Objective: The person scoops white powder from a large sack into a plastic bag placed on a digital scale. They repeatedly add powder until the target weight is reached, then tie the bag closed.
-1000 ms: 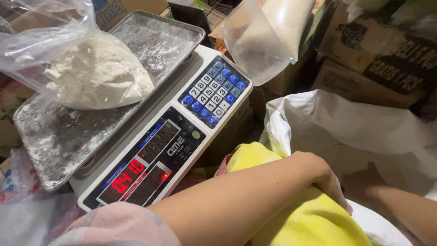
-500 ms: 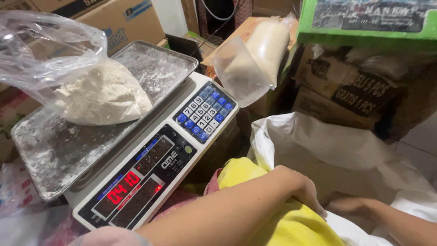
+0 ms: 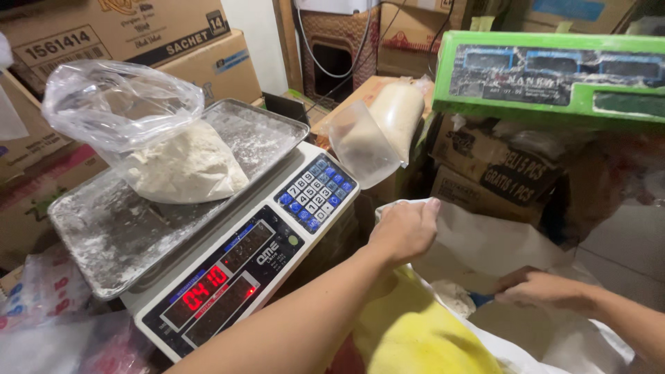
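The left hand (image 3: 404,228) is gripping the rim of the white sack (image 3: 499,242), with the fingers curled closed around the folded edge, just beside the scale (image 3: 235,256). The right hand (image 3: 537,287) is holding the opposite side of the sack mouth; its fingers are bent over the fabric, but how tightly they are closing I cannot tell. The sack is standing open between the two hands, to the right of the scale, and something yellow (image 3: 415,332) is lying below the left forearm. On the scale's dusty steel tray (image 3: 104,235) a clear plastic bag (image 3: 159,138) with white powder is sitting, its top open. A red display (image 3: 196,294) is glowing on the scale's front. Cardboard boxes (image 3: 118,34) are standing behind.
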The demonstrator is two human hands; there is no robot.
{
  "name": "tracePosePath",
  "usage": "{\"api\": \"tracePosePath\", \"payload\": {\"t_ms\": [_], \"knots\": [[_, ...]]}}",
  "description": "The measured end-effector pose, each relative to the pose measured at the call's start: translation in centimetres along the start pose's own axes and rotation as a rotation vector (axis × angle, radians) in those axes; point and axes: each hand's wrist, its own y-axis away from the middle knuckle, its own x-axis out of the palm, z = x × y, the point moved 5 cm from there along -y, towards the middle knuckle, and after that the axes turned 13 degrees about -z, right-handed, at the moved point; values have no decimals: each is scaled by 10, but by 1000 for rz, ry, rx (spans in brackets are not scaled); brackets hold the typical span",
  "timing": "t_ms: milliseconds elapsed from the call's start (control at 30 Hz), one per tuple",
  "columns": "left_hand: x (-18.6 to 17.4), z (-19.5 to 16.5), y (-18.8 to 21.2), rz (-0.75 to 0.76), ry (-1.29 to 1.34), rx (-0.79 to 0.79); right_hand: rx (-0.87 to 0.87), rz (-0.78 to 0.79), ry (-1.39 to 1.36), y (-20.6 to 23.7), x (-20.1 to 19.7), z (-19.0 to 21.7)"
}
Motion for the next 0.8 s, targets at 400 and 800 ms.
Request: {"api": "tracePosePath", "payload": {"t_ms": [400, 800], "knots": [[-40, -14, 7, -60, 50, 7, -170, -95, -96, 25, -78, 52], [-88, -5, -9, 106, -8, 73, -76, -205, -32, 97, -144, 129]]}}
